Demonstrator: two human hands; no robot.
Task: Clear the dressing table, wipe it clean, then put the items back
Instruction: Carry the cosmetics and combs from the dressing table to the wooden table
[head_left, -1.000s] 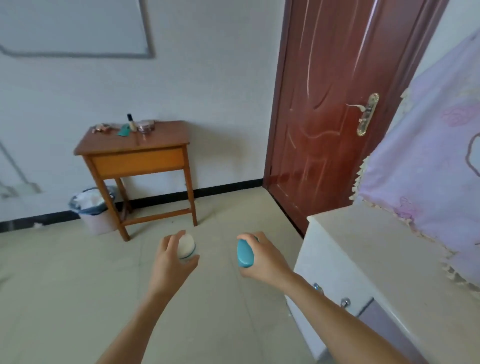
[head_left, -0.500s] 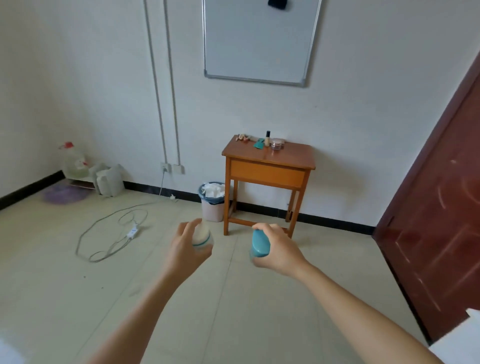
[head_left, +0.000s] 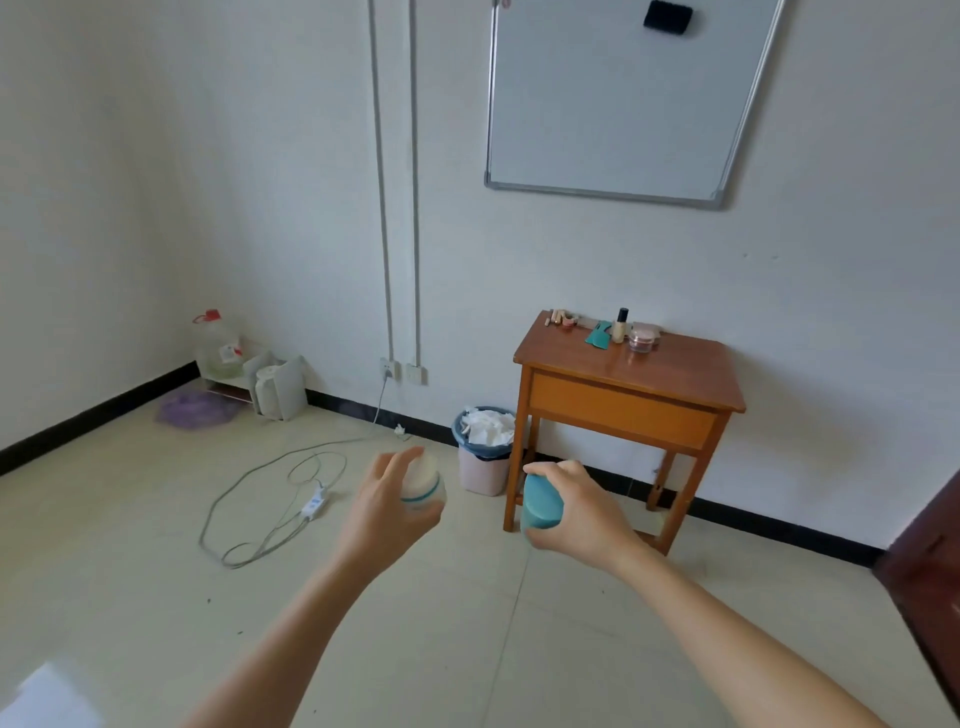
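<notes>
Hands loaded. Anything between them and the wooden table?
Nothing visible. Only floor separates the white jar in the left hand and the teal container in the right hand from the wooden table; bin stands beside its leg.

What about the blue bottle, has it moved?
Yes. The teal bottle in the right hand has come nearer the wooden table, now in front of one leg.

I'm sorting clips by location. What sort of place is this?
Probably a plain room in a home or dormitory: a small wooden table bearing cosmetics stands against a bare white wall under a whiteboard, with a waste bin beside it and a cable on the tiled floor.
</notes>
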